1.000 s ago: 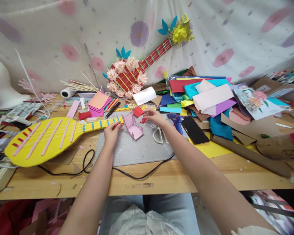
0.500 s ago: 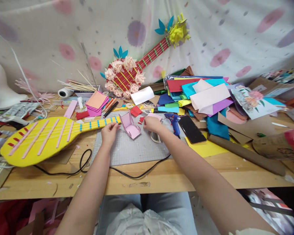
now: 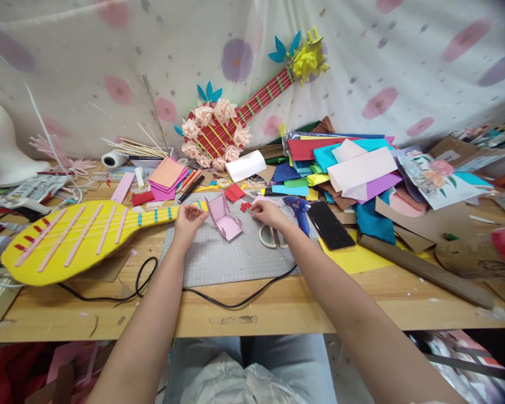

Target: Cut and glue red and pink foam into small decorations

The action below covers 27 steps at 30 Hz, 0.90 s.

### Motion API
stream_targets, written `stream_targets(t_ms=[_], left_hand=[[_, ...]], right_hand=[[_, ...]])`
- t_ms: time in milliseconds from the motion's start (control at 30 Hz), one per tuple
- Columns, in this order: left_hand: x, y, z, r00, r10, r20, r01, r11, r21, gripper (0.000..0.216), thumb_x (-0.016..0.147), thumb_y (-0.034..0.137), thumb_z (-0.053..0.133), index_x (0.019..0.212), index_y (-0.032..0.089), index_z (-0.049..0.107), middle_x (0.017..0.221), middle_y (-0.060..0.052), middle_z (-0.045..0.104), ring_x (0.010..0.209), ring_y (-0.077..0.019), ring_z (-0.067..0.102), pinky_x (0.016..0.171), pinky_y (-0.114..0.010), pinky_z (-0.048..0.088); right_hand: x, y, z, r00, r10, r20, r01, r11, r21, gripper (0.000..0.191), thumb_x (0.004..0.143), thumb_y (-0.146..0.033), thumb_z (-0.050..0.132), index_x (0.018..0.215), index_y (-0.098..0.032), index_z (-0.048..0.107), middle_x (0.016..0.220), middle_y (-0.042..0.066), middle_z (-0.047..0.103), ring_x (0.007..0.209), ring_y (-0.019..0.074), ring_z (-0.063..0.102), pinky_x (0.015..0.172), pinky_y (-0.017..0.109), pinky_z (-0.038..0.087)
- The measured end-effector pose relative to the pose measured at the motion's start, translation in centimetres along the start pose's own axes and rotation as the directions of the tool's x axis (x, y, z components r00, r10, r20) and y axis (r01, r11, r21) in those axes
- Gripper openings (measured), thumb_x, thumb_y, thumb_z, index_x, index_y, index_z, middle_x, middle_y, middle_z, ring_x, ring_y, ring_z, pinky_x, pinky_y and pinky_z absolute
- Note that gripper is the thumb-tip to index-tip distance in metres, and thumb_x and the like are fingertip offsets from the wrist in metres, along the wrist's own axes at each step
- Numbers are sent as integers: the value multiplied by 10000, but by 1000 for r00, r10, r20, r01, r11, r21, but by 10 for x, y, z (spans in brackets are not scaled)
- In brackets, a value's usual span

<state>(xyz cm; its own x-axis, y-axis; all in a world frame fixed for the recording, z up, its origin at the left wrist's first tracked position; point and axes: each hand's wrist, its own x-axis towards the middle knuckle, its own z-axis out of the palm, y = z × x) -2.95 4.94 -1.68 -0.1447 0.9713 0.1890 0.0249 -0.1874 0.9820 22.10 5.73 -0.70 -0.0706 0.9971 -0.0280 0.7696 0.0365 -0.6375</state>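
A yellow paper guitar with pink strips and blue frets lies on the table at the left. My left hand rests at the end of its neck, fingers curled on the neck tip. Beside it on the grey cutting mat stands a folded pink paper piece. My right hand is just right of that piece, fingers pinched at some small red paper bits.
White scissors, a blue glue gun and a black phone lie right of my right hand. A heap of coloured paper fills the right. A red flower-covered guitar leans on the curtain. A black cable crosses the front.
My right hand drew back from farther on the table to the red bits near the pink piece. My left hand shifted slightly on the guitar neck.
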Motion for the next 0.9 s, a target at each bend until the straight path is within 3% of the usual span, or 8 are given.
stream_targets(t_ms=[67,167,233,367,500,700,900], left_hand=[[6,4,0,979,-3,203,11,999,-36,512,477,237,764,895,197,471,1012,-48,580,947,-152,582,851,-305,467],[17,12,2,866,-74,494,85,996,0,653,482,234,768,1065,211,474,1227,-106,508,1094,-212,529,919,-352,439],[23,16,4,800,-123,588,126,991,36,691,513,248,751,1141,217,464,1247,-114,510,1103,-233,529,913,-374,446],[32,17,8,764,-156,626,162,986,48,719,492,215,736,1166,214,487,1189,-99,567,1061,-236,562,871,-362,474],[34,14,12,760,-184,623,207,978,36,711,484,173,688,1173,216,516,1116,-81,616,1019,-233,580,839,-338,483],[28,19,21,781,-216,586,277,961,-15,730,459,119,588,1180,208,519,1087,-68,621,945,-217,596,757,-321,486],[19,27,23,794,-215,569,274,962,-19,746,486,137,619,1211,214,461,1101,-79,598,942,-199,589,815,-325,459]], right_hand=[[0,2,0,1000,-5,-15,5,1000,21,182,668,-127,590,843,-174,614,795,26,648,684,132,567,596,232,393],[0,4,0,999,-4,-37,9,994,113,191,652,-131,609,837,-176,608,750,13,639,635,120,559,573,226,397],[-1,4,1,999,31,-7,-29,972,235,204,648,-146,615,848,-180,598,678,-8,617,553,105,536,523,220,394],[-5,2,1,997,65,44,-79,863,499,145,650,-247,636,769,-191,574,564,-35,537,467,92,492,465,224,401],[-9,1,5,994,104,-16,-64,719,692,217,625,-369,661,669,-196,538,577,-35,511,467,85,471,495,245,420],[-16,-1,12,983,133,-128,10,655,755,293,670,-482,597,708,-203,518,561,-40,507,425,72,419,416,211,350],[-23,1,10,992,62,-109,59,536,842,334,658,-461,620,825,-179,557,836,40,658,572,92,564,501,215,445]])
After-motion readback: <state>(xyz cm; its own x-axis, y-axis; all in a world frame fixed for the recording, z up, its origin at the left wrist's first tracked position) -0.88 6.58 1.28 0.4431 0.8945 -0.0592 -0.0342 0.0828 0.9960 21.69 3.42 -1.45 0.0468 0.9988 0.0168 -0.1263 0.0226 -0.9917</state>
